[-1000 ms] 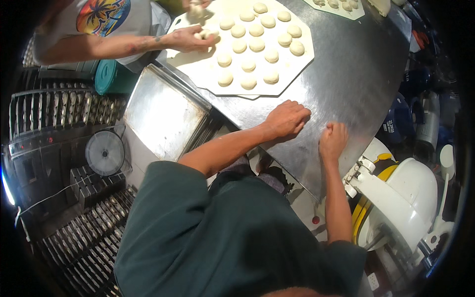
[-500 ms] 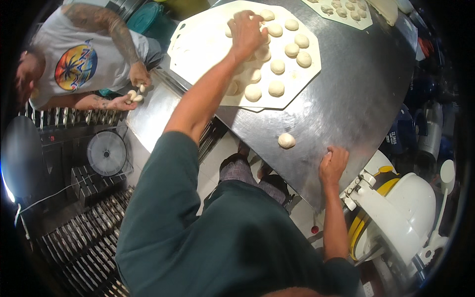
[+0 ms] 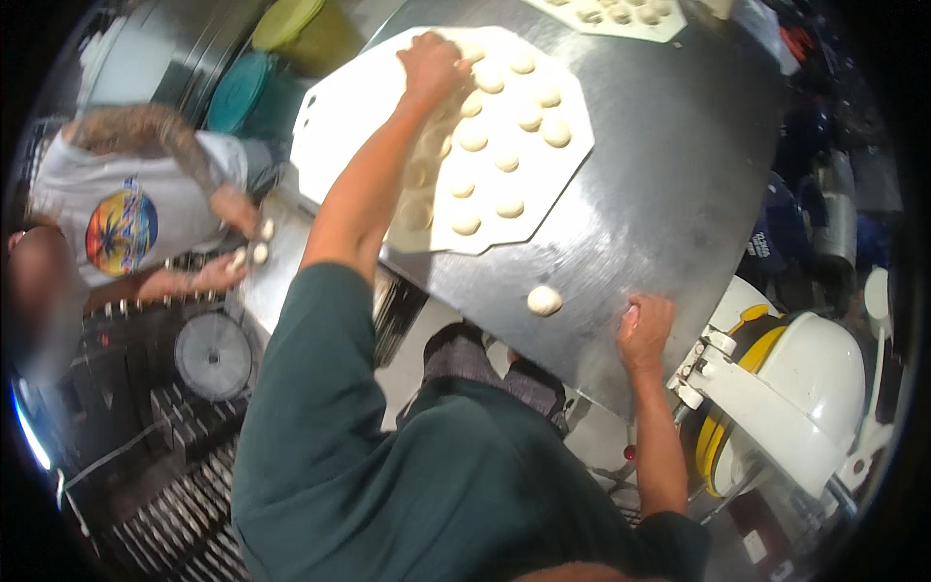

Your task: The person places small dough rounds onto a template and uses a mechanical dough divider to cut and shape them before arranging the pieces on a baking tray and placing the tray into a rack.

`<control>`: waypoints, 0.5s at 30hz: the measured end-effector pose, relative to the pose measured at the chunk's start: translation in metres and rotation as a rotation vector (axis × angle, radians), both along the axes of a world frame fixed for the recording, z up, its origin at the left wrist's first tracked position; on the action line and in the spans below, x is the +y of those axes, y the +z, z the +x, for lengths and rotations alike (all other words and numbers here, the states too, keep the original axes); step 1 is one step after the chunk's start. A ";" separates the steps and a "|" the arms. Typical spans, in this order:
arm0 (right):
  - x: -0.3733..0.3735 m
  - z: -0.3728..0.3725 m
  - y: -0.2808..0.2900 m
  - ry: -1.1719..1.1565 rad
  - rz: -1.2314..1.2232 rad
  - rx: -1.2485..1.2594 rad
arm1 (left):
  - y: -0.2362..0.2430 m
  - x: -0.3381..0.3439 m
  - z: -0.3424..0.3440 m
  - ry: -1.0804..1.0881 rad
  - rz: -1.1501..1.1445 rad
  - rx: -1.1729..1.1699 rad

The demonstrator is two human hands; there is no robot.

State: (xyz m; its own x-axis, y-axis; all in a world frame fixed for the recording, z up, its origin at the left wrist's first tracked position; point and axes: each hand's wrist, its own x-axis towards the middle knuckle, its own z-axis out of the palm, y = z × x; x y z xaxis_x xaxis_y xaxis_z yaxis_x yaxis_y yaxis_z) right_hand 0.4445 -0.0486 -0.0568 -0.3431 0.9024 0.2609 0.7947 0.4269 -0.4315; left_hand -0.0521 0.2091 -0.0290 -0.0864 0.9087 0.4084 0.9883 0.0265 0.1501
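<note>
A pale, many-sided board [image 3: 335, 126] lies on the metal table, carrying several round dough balls [image 3: 472, 134]. Over its far part reaches my left hand [image 3: 432, 66], its fingers bent down among the dough balls. Whatever lies beneath those fingers is hidden. My left forearm casts a shadow across some of the balls. A single dough ball [image 3: 545, 301] sits apart on the bare metal near the front edge. To the right of it, my right hand [image 3: 645, 332] rests on the table with curled fingers, and its palm is hidden.
The metal table [image 3: 669, 145] has a second board [image 3: 635, 29] of dough pieces at its far side. At left, a co-worker's hands [image 3: 236, 254] hold small dough pieces. A white and yellow machine [image 3: 805, 388] stands at right, a rack [image 3: 179, 514] at lower left.
The view has shifted, so the board sits farther left and lower. My left hand stays over the board among the dough balls. My right hand remains curled on the table.
</note>
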 end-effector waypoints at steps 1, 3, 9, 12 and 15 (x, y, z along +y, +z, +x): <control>0.000 0.004 -0.002 -0.003 0.006 -0.015 | 0.004 -0.002 0.007 -0.054 0.125 -0.142; 0.001 0.005 0.000 -0.022 0.003 -0.021 | 0.026 -0.020 0.048 -0.136 0.171 -0.403; -0.004 0.010 0.007 -0.075 -0.005 -0.027 | 0.019 -0.147 0.254 -1.026 -0.610 -0.699; -0.003 0.008 0.008 -0.062 0.026 -0.007 | 0.024 -0.088 0.288 -0.873 -0.291 -0.725; -0.001 0.005 0.009 -0.056 0.048 0.015 | 0.078 0.038 0.289 -0.647 0.118 -0.621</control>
State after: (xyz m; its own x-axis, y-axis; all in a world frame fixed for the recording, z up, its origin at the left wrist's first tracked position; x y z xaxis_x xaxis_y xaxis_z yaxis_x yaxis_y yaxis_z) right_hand 0.4498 -0.0497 -0.0474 -0.2884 0.9064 0.3087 0.8114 0.4025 -0.4239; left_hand 0.2372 0.2467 0.0493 0.1910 0.8113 0.5526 0.5448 -0.5559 0.6278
